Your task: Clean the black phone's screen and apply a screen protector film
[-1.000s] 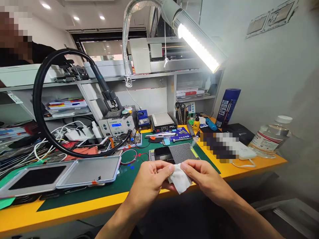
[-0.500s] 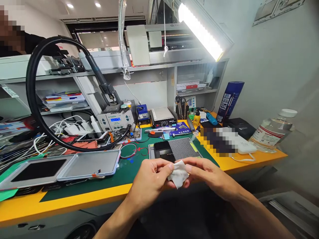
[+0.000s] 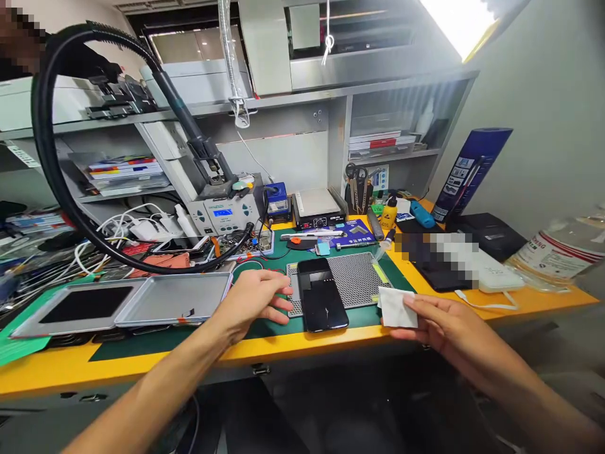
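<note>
- A cluttered repair table with a yellow edge and a green mat, shelves behind it.
- The left hand hangs loosely open over the mat, fingers spread, gripping nothing; its fingertips are just beside a black phone.
- The phone lies flat between the two hands, partly on a perforated metal pad.
- The right hand pinches a white wipe between thumb and fingers, just right of the phone.
- A silver tray sits left of the left hand.
</note>
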Demonstrator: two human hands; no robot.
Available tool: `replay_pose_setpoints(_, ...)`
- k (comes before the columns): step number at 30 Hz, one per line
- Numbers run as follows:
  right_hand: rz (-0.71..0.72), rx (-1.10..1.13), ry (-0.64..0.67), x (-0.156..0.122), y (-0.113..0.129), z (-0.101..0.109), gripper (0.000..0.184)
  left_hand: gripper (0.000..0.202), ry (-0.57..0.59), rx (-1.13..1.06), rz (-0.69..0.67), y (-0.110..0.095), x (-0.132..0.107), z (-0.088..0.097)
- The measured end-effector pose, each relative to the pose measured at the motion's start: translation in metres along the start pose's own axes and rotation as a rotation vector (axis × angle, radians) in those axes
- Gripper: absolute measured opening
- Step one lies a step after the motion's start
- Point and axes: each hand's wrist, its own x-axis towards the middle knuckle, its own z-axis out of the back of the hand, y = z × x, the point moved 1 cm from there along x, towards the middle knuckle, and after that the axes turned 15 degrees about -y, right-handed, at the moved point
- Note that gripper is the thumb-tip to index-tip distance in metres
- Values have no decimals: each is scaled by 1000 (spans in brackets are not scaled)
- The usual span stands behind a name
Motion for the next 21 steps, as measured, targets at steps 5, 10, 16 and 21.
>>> replay_pose_setpoints(5,-28,45,45,8,5,-20,41,24,53,202,176,-13,25,-24)
replay_pose_setpoints(10,-56,71,100,11,4,-29,36,25,35,249,268,-18,34,-36)
replay_pose_setpoints(16,-56,83,166,14,2,-33,41,23,36,212,279,-21,35,-47)
replay_pose_setpoints(21,-52,101,158,11,-5,-24,46,26,43,179,276,-19,36,-54)
